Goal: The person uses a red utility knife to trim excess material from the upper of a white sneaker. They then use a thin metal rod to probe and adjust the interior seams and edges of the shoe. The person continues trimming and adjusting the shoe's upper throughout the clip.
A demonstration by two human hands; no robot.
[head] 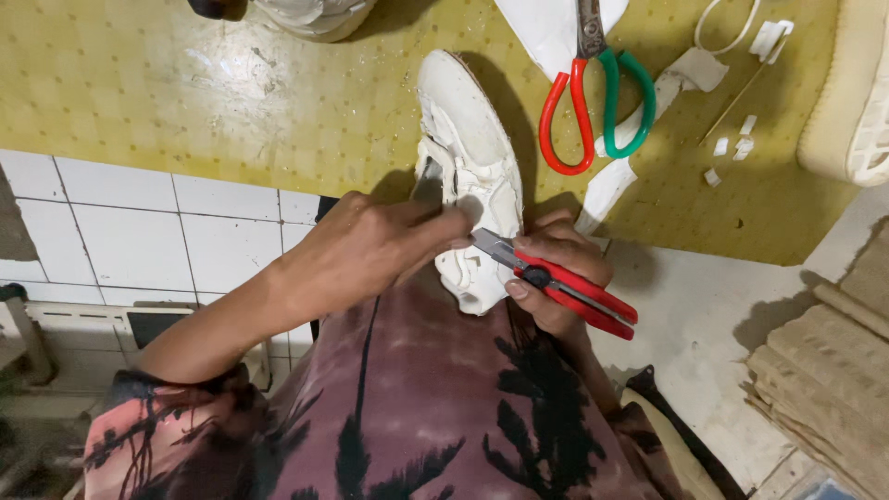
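Note:
A white sneaker [468,139] rests sole-up against my lap, its toe pointing away onto the yellow mat [231,102]. My left hand [370,245] pinches the shoe's upper near the laces. My right hand [556,278] grips a red utility knife [565,287], whose blade tip touches the shoe's side by my left fingers.
Scissors [593,102] with one red and one green handle lie on the mat beyond the shoe, beside white scraps [732,143]. Another white sole [852,102] sits at the right edge. White tiles [185,231] lie to the left, stacked boards [824,370] to the lower right.

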